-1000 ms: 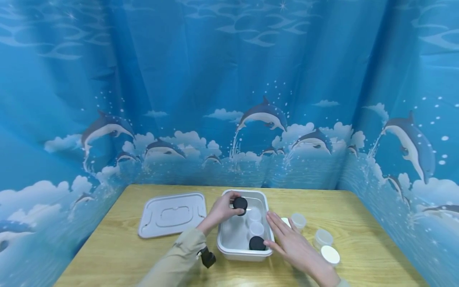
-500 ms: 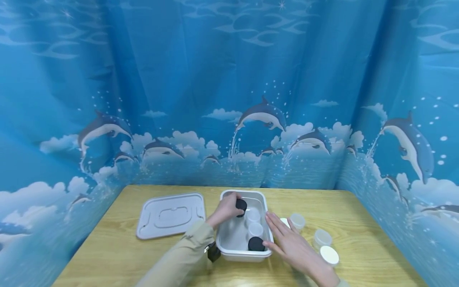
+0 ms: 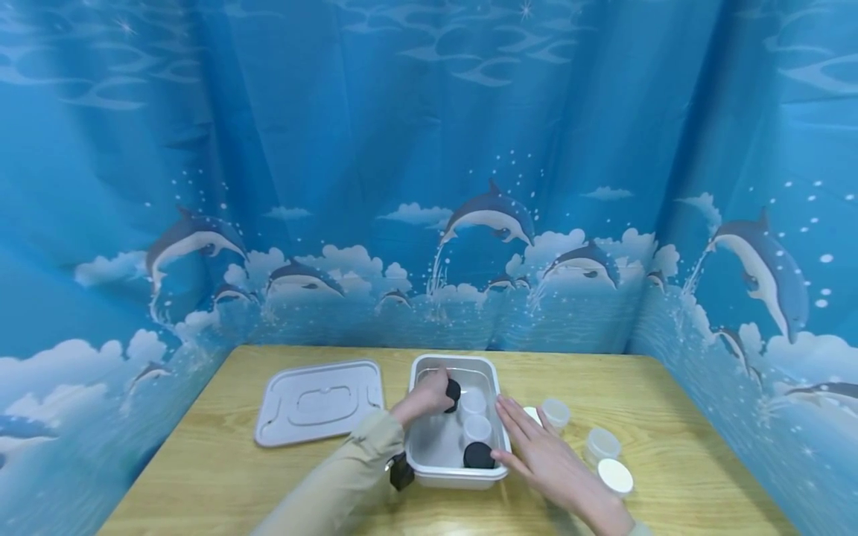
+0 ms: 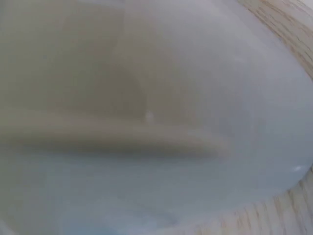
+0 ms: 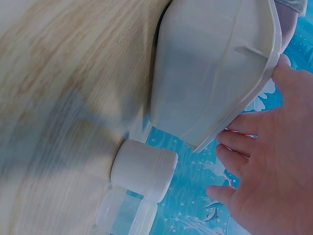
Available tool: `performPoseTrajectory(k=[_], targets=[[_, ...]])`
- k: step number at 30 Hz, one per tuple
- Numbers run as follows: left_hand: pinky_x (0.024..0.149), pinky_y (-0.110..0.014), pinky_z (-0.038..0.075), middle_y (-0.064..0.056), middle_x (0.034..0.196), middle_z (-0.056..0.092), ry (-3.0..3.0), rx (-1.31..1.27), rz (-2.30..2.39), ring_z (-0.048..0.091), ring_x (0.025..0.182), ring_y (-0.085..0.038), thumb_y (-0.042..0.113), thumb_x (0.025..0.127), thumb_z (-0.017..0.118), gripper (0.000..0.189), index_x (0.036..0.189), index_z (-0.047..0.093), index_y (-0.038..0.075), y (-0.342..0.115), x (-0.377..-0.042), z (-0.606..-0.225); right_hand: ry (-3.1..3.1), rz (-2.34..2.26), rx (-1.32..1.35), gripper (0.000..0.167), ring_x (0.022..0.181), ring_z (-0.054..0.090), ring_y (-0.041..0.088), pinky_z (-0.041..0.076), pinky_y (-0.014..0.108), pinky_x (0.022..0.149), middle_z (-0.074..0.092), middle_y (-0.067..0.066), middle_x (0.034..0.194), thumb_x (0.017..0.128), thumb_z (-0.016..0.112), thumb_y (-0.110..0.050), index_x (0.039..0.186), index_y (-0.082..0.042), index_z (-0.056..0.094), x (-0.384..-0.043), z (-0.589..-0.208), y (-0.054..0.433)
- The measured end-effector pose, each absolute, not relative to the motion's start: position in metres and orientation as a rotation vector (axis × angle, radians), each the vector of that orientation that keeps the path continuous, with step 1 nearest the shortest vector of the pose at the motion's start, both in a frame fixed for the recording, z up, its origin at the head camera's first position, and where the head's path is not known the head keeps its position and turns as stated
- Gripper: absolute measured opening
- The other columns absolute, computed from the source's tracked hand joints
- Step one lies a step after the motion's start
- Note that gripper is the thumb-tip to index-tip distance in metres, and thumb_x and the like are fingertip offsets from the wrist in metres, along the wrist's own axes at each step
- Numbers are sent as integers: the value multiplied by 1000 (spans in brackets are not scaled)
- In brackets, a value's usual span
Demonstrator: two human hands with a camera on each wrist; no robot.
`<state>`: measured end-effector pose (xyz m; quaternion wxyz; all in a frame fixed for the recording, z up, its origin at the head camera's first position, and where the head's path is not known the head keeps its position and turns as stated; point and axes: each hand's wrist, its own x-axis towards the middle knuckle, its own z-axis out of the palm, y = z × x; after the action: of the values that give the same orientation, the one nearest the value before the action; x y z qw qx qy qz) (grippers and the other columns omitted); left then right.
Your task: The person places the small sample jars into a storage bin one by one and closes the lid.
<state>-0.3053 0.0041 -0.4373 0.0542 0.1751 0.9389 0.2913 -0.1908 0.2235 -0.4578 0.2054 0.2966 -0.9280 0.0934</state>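
Observation:
A white rectangular box (image 3: 436, 447) stands on the table before me. Inside it, my left hand (image 3: 426, 397) grips a black-lidded jar (image 3: 454, 394) near the far left corner; the fingers hide part of it. Two translucent jars (image 3: 477, 429) and another black-lidded jar (image 3: 479, 455) line the box's right side. My right hand (image 3: 544, 451) rests with extended fingers on the right rim. In the right wrist view its fingertips (image 5: 239, 122) touch the edge of the box. The left wrist view holds only a blurred close-up of the box wall (image 4: 244, 107).
A flat white lid (image 3: 326, 403) lies left of the box. To the right stand translucent jars (image 3: 603, 444) and white-lidded jars (image 3: 615, 476). The right wrist view has a white jar (image 5: 142, 169) close to the box. A blue dolphin curtain (image 3: 429, 149) surrounds the table.
My left hand has lowered the black-lidded jar deeper into the box, and the lid has turned partly behind the fingers. My right hand stays on the rim.

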Motion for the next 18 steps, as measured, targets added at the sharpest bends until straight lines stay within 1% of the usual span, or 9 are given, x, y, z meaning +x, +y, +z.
performPoseTrajectory(k=[4, 6, 7, 9, 11, 13, 14, 16, 18], targets=[[107, -50, 48, -30, 127, 61, 2797, 499, 894, 58, 123, -41, 4, 93, 67, 45, 132, 52, -12, 0, -304, -434, -2608, 277, 827, 68, 141, 45, 33, -17, 19, 117, 47, 15, 154, 103, 50, -49, 148, 2, 48, -191, -459, 222], [109, -51, 46, -29, 133, 58, 2776, 498, 887, 55, 127, -41, 7, 97, 62, 45, 136, 51, -11, -3, -303, -428, -2616, 285, 822, 68, 142, 44, 33, -14, 22, 118, 47, 15, 155, 103, 51, -49, 149, 1, 47, -191, -459, 221], [109, -51, 46, -29, 135, 57, 2761, 498, 890, 54, 128, -41, 8, 99, 60, 44, 138, 51, -11, -5, -302, -424, -2621, 284, 817, 68, 142, 43, 32, -9, 27, 122, 46, 14, 155, 103, 51, -49, 149, 1, 47, -191, -459, 221], [109, -53, 45, -29, 138, 56, 2729, 491, 914, 53, 130, -41, 9, 101, 56, 44, 139, 50, -11, -8, -300, -416, -2631, 278, 809, 68, 143, 42, 31, 5, 41, 125, 46, 14, 155, 102, 52, -49, 149, 1, 47, -191, -459, 221], [109, -54, 45, -30, 141, 53, 2670, 466, 1004, 51, 132, -41, 9, 102, 53, 45, 142, 47, -12, -12, -296, -409, -2643, 275, 801, 68, 143, 42, 31, 19, 54, 122, 46, 14, 155, 102, 53, -48, 149, 0, 47, -191, -458, 222], [102, -52, 50, -29, 137, 55, 2606, 422, 1088, 57, 123, -40, 8, 102, 52, 45, 141, 47, -13, -15, -294, -406, -2651, 267, 800, 68, 143, 42, 32, 28, 63, 115, 46, 15, 155, 102, 54, -48, 149, 1, 47, -191, -457, 223], [99, -51, 52, -29, 136, 56, 2568, 380, 1127, 58, 120, -39, 8, 103, 52, 44, 140, 47, -14, -15, -293, -405, -2653, 265, 802, 68, 143, 42, 32, 29, 64, 114, 46, 15, 155, 102, 54, -48, 149, 1, 47, -191, -457, 223], [94, -50, 55, -29, 135, 55, 2484, 281, 1205, 60, 116, -38, 7, 103, 51, 43, 140, 46, -13, -15, -293, -404, -2651, 264, 801, 68, 142, 43, 32, 29, 64, 114, 46, 15, 155, 102, 54, -48, 149, 1, 47, -192, -457, 223], [87, -47, 58, -26, 125, 58, 2430, 193, 1239, 64, 96, -31, 7, 102, 51, 41, 137, 47, -13, -13, -293, -405, -2648, 265, 800, 69, 143, 43, 32, 26, 60, 117, 46, 15, 155, 102, 54, -49, 149, 1, 47, -192, -458, 223]])
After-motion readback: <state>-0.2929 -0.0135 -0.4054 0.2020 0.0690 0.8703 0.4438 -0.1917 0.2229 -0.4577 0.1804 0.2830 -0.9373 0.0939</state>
